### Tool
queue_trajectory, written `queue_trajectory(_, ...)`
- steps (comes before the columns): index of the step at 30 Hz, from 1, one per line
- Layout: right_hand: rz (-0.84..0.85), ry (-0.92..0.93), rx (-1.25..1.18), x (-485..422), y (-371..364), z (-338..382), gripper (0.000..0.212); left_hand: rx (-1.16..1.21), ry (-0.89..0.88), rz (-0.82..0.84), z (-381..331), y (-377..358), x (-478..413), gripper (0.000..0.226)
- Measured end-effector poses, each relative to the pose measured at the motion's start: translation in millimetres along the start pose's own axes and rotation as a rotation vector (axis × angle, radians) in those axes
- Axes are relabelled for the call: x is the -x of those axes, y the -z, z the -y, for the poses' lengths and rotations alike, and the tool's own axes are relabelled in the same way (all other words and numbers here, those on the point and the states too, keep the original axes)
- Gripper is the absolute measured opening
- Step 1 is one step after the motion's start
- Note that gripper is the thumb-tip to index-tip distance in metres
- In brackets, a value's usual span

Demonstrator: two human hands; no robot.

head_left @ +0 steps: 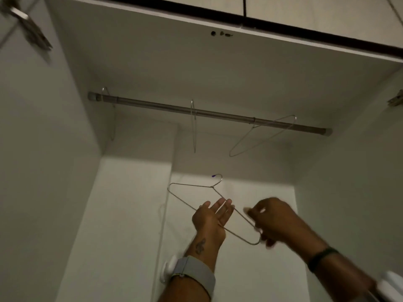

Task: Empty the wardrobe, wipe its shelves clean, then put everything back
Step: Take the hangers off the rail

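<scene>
Head view, looking up into the wardrobe (pixel 135 62); both hands are raised, low in frame. Right hand (pixel 271 221) is blurred, fingers curled, pinching the lower right corner of a wire hanger (pixel 212 187); the gripped corner sits at the underside of that hand. Left hand (pixel 212 215) is flat, fingers straight and close together, pointing up, gripping nothing; the hanger's two long wires cross it, one by the fingertips, one at the heel of the palm (cannot tell if the wire touches skin or just passes behind). The hanger is tilted, in the air below the rod (pixel 218 114); its far corner is up and left of the left hand; its hook is just above the left fingertips, with a purple tip on the hook end. The rod is well above both hands, spanning the wardrobe and sloping down to the right in frame; three more wire hangers hang on it. The end hanger (pixel 106 90) is far up and left of the left hand, at the rod's left end. The middle hanger (pixel 194 138) is above the left hand, seen edge-on. The skewed hanger (pixel 263 136) is above the right hand, swung sideways. Grey watch strap (pixel 194 273) on the left wrist; black band (pixel 322 257) on the right wrist.
</scene>
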State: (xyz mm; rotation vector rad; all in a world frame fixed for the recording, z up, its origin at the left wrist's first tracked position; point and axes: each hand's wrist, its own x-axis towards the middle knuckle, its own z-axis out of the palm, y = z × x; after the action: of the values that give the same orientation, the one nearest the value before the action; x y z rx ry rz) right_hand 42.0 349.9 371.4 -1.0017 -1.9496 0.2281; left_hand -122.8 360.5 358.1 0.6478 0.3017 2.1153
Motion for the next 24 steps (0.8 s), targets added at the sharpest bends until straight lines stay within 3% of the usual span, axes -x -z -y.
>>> queue_trajectory(2,-0.308,0.102,0.188,-23,16,15,0.065,-0.044,-0.029,-0.04,-17,13,-3,0.04)
queue_trajectory(4,-0.685,0.248,0.205,-40,45,34,0.08,-0.123,0.01,-0.04,-32,29,-3,0.027)
queue_trajectory(6,-0.918,0.299,0.196,-59,79,53,0.084,-0.211,0.027,-0.061,-42,47,-6,0.032)
queue_trajectory(10,-0.783,0.162,0.211,-116,136,79,0.074,-0.31,-0.056,-0.094,-54,73,-16,0.023)
queue_trajectory(15,-0.5,0.106,0.229,-146,166,87,0.034,-0.371,-0.06,-0.081,-52,76,-23,0.041)
queue_trajectory(18,-0.448,0.082,0.332,-152,160,86,0.02,-0.393,-0.05,-0.077,-48,67,-21,0.041)
queue_trajectory(21,-0.348,0.065,0.301,-159,151,83,0.022,-0.388,-0.049,-0.057,-43,55,-19,0.042)
queue_trajectory(24,-0.406,0.125,0.352,-162,147,84,0.012,-0.382,-0.044,-0.03,-39,46,-17,0.043)
